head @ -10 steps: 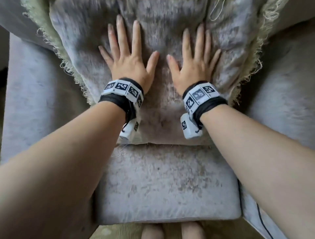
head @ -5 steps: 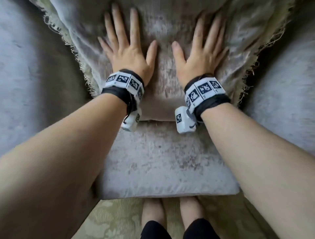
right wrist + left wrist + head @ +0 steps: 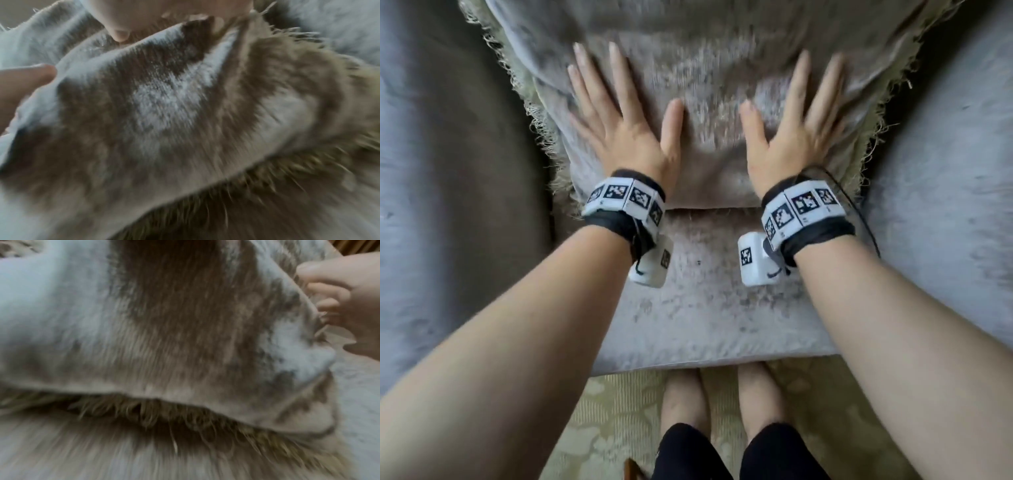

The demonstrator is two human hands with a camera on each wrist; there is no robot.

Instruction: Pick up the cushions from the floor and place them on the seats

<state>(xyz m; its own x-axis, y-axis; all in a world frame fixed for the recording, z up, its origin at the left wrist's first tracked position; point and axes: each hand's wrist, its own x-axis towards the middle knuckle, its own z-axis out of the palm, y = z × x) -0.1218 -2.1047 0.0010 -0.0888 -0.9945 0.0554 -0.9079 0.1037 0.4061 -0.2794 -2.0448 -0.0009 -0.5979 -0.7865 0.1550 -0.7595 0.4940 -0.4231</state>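
A grey velvet cushion (image 3: pixel 709 68) with a frayed pale-green fringe leans against the back of the armchair, its lower edge on the seat (image 3: pixel 705 318). My left hand (image 3: pixel 626 116) lies flat on the cushion's left half, fingers straight and spread. On the right half my right hand (image 3: pixel 791 120) presses flat in the same way, slightly blurred. Both wrist views are blurred. They show the cushion's pile (image 3: pixel 164 321) (image 3: pixel 164 105) close up, with its fringe along the lower edge. The right wrist view shows fingers (image 3: pixel 127 19) touching the fabric.
Grey padded armrests (image 3: pixel 448 205) (image 3: pixel 945 205) close in the seat on both sides. In front of the chair a pale green patterned carpet (image 3: pixel 619 418) covers the floor, with my bare feet (image 3: pixel 685 397) on it close to the seat's front edge.
My hands have slid apart on the cushion, widening the gap between the thumbs. The view has tilted down, so more of the carpet and my feet shows.
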